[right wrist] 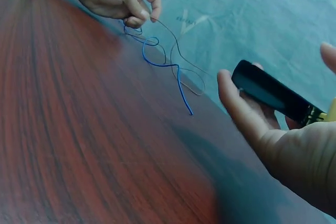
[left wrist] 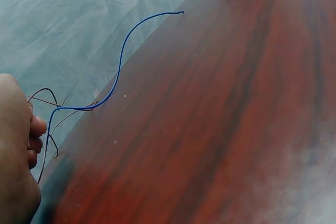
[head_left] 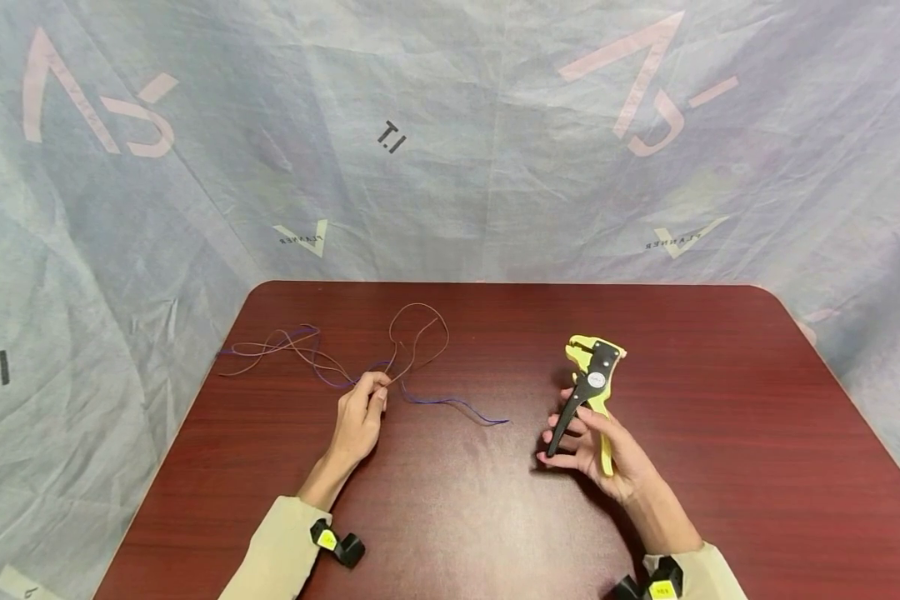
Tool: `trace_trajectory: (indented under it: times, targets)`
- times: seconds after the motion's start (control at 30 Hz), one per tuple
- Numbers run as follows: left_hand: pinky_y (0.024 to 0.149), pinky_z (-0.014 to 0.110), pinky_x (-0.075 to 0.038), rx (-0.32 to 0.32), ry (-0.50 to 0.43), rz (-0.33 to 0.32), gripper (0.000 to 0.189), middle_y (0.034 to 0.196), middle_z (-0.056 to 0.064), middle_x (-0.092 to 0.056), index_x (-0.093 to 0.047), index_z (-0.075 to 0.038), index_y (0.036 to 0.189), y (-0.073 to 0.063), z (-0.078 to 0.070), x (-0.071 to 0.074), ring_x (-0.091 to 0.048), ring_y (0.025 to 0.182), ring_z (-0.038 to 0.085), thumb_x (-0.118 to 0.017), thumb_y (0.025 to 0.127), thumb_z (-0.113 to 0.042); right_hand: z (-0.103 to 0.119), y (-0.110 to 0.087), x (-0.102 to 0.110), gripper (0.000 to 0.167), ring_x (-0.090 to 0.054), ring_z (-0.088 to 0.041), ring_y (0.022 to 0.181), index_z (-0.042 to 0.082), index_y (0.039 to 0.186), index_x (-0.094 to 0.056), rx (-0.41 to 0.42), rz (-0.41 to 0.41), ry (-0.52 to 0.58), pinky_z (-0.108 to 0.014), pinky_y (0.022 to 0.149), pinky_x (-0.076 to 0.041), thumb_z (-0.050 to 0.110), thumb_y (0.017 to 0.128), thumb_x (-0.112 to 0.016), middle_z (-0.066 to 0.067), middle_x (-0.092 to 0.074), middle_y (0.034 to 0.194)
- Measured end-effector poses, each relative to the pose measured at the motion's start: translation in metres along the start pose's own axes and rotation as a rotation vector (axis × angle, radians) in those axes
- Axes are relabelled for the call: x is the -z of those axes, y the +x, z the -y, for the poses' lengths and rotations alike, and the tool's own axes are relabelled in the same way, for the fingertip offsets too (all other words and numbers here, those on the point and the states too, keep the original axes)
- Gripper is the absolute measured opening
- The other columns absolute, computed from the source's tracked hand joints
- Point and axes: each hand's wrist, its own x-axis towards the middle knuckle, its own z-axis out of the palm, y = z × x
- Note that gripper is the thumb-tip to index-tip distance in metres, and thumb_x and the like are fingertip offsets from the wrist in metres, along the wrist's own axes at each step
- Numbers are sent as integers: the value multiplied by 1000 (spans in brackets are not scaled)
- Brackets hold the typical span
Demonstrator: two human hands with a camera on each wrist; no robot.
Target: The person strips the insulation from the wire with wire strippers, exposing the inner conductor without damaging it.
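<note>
My left hand [head_left: 360,417] pinches a thin brown wire [head_left: 447,333] between thumb and forefinger, at left of centre over the table. The wire loops up beyond the fingertips. A blue wire [head_left: 450,402] runs out beside that hand to the right, its end free; it curves across the left wrist view too. My right hand [head_left: 618,462] holds a yellow and black wire stripper [head_left: 597,380], its head pointing up and away. The thumb lies over the yellow handle and the fingers support the black handle [right wrist: 273,92]. In the right wrist view the tool's head is out of frame.
More brown and blue wire [head_left: 292,344] lies in loose tangled loops at the table's left edge. The dark red wooden table [head_left: 480,517] has rounded far corners. Grey printed sheeting [head_left: 450,192] hangs behind it and at both sides.
</note>
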Motion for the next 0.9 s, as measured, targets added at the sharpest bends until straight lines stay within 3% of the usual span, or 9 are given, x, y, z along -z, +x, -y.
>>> trace_trajectory:
  times: [0.23, 0.33, 0.47, 0.67, 0.9]
  targets:
    - [55, 15, -38, -3, -16, -9, 14, 66, 4, -55, -62, 3, 98, 0, 1, 0, -46, 59, 3, -56, 89, 12, 0, -1, -6, 47, -67, -26, 111, 34, 142, -48, -56, 14, -21, -48, 101, -49, 12, 108, -24, -7, -70, 117]
    - [55, 15, -38, -2, -17, -9, 14, 66, 4, -55, -63, 3, 98, 0, 1, 0, -47, 59, 3, -56, 89, 12, -2, -1, -8, 46, -67, -24, 110, 38, 144, -45, -48, 16, -26, -51, 103, -47, 13, 110, -26, -6, -70, 113]
    - [55, 15, -38, 2, -19, -7, 14, 67, 5, -55, -63, 4, 98, 0, 0, 0, -46, 59, 3, -57, 89, 12, -4, 0, -6, 40, -67, -25, 108, 31, 144, -46, -17, 30, -22, -55, 102, -50, 16, 110, -30, -8, -68, 110]
    - [55, 15, -37, 19, 1, 5, 13, 70, 6, -59, -65, 2, 100, 0, -1, 1, -44, 60, 1, -60, 90, 9, -4, -1, 1, 36, -68, -23, 106, 11, 130, -57, 2, 47, -48, -48, 97, -55, 20, 110, -29, -9, -70, 116]
    - [70, 19, -48, -32, 14, -11, 10, 84, 16, -71, -70, 3, 99, 1, 1, 0, -62, 74, 18, -64, 92, 4, 1, 0, 1, 36, -69, -23, 110, 12, 137, -51, 4, 47, -128, -51, 99, -54, 21, 109, -28, -7, -70, 121]
